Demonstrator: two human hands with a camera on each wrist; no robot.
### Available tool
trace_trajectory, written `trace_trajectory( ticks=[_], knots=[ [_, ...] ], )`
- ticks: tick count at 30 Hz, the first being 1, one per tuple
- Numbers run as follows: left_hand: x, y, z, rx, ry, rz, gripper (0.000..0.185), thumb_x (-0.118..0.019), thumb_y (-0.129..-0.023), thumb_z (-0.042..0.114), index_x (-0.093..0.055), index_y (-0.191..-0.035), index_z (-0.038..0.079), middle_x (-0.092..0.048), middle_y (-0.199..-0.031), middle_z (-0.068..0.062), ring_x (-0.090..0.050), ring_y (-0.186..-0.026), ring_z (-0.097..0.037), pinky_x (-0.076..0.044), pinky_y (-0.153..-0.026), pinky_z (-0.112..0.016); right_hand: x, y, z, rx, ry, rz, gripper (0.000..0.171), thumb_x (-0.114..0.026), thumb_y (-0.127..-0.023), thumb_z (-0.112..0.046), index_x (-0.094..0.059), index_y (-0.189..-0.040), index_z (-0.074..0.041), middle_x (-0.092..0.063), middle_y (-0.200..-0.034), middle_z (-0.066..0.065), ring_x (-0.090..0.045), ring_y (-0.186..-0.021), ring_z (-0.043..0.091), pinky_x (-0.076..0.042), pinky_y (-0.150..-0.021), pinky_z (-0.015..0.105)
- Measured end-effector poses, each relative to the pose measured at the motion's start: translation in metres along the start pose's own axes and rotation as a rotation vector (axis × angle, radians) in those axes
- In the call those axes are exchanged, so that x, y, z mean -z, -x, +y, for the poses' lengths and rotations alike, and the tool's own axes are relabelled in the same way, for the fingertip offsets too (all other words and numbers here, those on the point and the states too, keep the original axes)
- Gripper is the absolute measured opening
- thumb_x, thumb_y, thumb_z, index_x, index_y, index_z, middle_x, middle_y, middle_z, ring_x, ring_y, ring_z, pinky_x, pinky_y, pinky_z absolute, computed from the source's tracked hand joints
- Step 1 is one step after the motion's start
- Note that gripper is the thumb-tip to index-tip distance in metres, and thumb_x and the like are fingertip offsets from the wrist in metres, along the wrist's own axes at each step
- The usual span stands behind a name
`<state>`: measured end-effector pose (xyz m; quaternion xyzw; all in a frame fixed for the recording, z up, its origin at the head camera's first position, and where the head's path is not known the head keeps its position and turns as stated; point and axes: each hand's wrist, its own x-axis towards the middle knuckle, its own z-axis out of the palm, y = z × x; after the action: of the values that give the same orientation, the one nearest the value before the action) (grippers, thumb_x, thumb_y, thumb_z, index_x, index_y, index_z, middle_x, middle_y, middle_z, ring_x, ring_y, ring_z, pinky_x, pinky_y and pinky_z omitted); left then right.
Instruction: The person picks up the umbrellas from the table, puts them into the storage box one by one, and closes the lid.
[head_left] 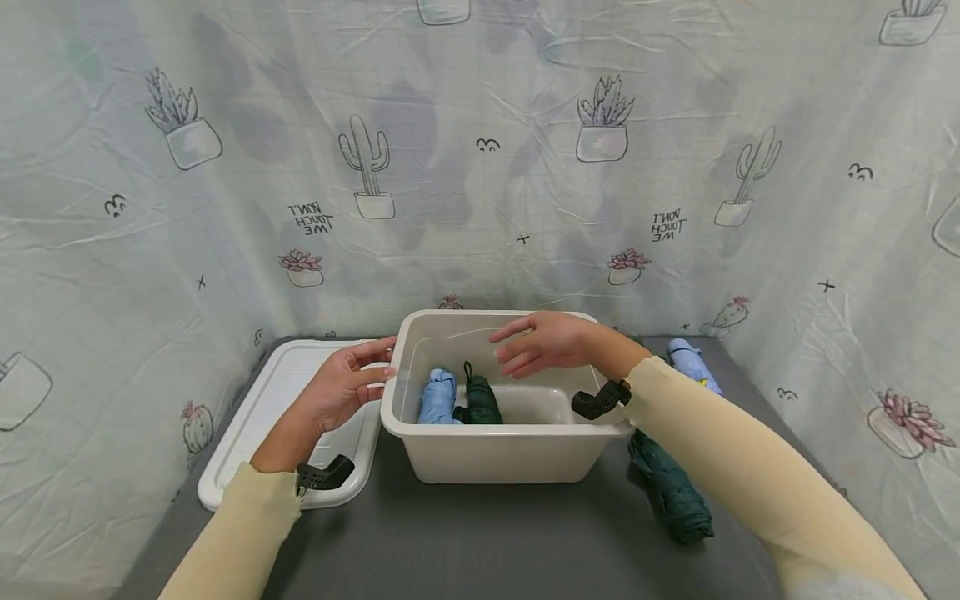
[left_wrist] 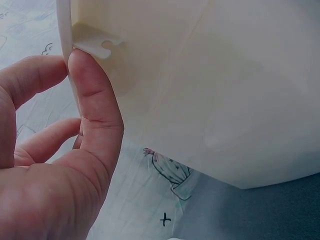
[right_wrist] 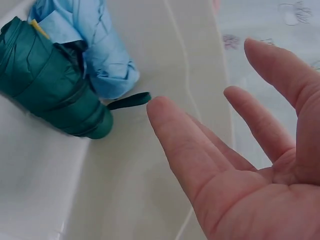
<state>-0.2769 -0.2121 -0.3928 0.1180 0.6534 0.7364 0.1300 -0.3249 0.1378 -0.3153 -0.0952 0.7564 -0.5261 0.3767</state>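
A beige plastic tub stands mid-table. Inside it lie a light blue folded umbrella and a dark green folded umbrella, side by side at the left end. My left hand is at the tub's left rim. In the left wrist view its thumb lies against the rim's outer edge on the tub wall, with the other fingers loose beside it. My right hand hovers above the tub's middle, fingers straight, holding nothing. The right wrist view has that palm above the green umbrella and the blue one.
A white lid lies flat to the left of the tub. Right of the tub, another dark green umbrella and another light blue one lie on the grey tabletop. A cactus-print cloth walls in three sides.
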Motion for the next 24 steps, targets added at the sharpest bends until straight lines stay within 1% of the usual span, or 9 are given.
trace_trajectory(
  ticks=[5, 9, 12, 15, 19, 24],
  knots=[
    [-0.001, 0.000, 0.001, -0.001, 0.007, 0.004, 0.066, -0.068, -0.096, 0.001, -0.038, -0.155, -0.003, -0.059, -0.114, -0.004, -0.071, -0.097, -0.014, -0.063, -0.081, -0.031, 0.006, 0.014, 0.006, 0.076, -0.071, 0.032, 0.054, -0.061, -0.102, -0.006, -0.044, -0.154, -0.004, -0.064, -0.137, 0.018, -0.059, -0.132, 0.040, -0.049, -0.110, 0.051],
    [-0.001, 0.000, 0.001, 0.000, 0.001, 0.000, 0.066, -0.067, -0.097, 0.000, -0.038, -0.156, -0.003, -0.060, -0.113, -0.003, -0.070, -0.097, -0.013, -0.063, -0.082, -0.032, 0.009, 0.026, 0.012, 0.137, -0.084, 0.058, 0.051, -0.057, -0.104, -0.007, -0.045, -0.153, -0.002, -0.063, -0.137, 0.019, -0.056, -0.135, 0.043, -0.049, -0.110, 0.051],
    [0.000, -0.001, 0.001, -0.003, -0.005, 0.001, 0.066, -0.067, -0.097, 0.002, -0.037, -0.156, -0.002, -0.060, -0.115, -0.004, -0.071, -0.099, -0.013, -0.063, -0.083, -0.031, 0.012, 0.035, 0.017, 0.186, -0.096, 0.075, 0.048, -0.056, -0.105, -0.010, -0.047, -0.151, -0.001, -0.060, -0.142, 0.020, -0.059, -0.132, 0.041, -0.048, -0.110, 0.052],
    [0.002, 0.000, 0.001, -0.004, -0.007, 0.005, 0.067, -0.068, -0.097, 0.003, -0.038, -0.156, -0.001, -0.059, -0.118, -0.005, -0.071, -0.100, -0.014, -0.063, -0.083, -0.031, 0.013, 0.042, 0.021, 0.232, -0.114, 0.090, 0.047, -0.056, -0.106, -0.013, -0.047, -0.150, 0.000, -0.058, -0.145, 0.022, -0.062, -0.129, 0.039, -0.050, -0.109, 0.050],
    [0.002, 0.000, -0.001, -0.006, 0.001, 0.000, 0.067, -0.069, -0.097, 0.004, -0.038, -0.156, -0.001, -0.059, -0.119, -0.007, -0.071, -0.100, -0.015, -0.063, -0.083, -0.031, 0.015, 0.054, 0.026, 0.273, -0.123, 0.115, 0.049, -0.057, -0.106, -0.013, -0.045, -0.151, 0.001, -0.059, -0.144, 0.019, -0.066, -0.125, 0.034, -0.053, -0.106, 0.046],
    [0.001, -0.001, -0.002, -0.012, 0.003, -0.003, 0.066, -0.069, -0.097, 0.004, -0.039, -0.156, -0.002, -0.060, -0.117, -0.006, -0.071, -0.100, -0.015, -0.063, -0.083, -0.031, 0.016, 0.068, 0.033, 0.302, -0.151, 0.155, 0.051, -0.060, -0.104, -0.015, -0.046, -0.150, 0.002, -0.065, -0.137, 0.013, -0.069, -0.120, 0.030, -0.052, -0.106, 0.048]
  ],
)
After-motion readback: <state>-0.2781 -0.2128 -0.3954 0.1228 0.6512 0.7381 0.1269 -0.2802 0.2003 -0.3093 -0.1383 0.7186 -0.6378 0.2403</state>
